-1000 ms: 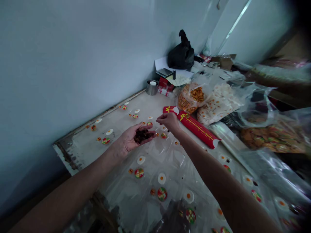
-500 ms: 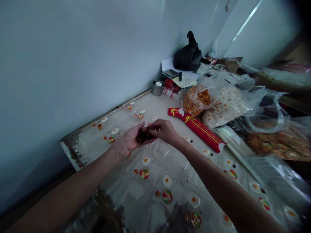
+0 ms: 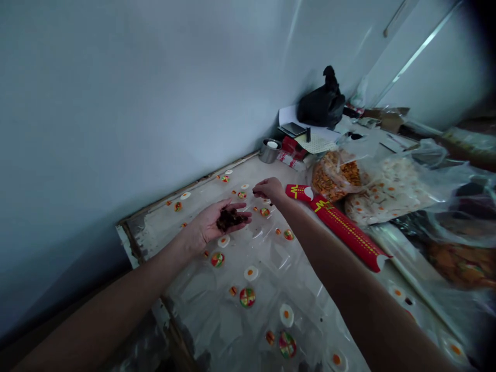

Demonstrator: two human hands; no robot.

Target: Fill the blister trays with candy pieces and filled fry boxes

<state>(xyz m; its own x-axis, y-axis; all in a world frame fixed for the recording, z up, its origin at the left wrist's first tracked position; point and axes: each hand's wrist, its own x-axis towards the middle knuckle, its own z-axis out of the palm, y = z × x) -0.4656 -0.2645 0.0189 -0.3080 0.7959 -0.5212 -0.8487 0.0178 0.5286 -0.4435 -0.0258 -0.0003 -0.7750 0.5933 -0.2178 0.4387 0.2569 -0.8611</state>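
a person's left hand (image 3: 207, 222) lies palm up, fingers extended and unclenched, bearing a loose heap of dark brown pieces (image 3: 229, 219) above clear plastic sheeting (image 3: 267, 253) dotted with fried-egg-shaped pieces (image 3: 251, 273). just apart, the right hand (image 3: 270, 189) hovers near red cartons (image 3: 344, 227), thumb and fingertips pinched together on what looks like one small dark piece (image 3: 254, 192).

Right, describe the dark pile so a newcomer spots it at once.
Start at the pale wall and drop to the plastic-strewn table beside it. Above the table, the open left hand holds the dark pile in its upturned palm. Dark brown and clumped, it differs from the bright, separate pieces lying below.
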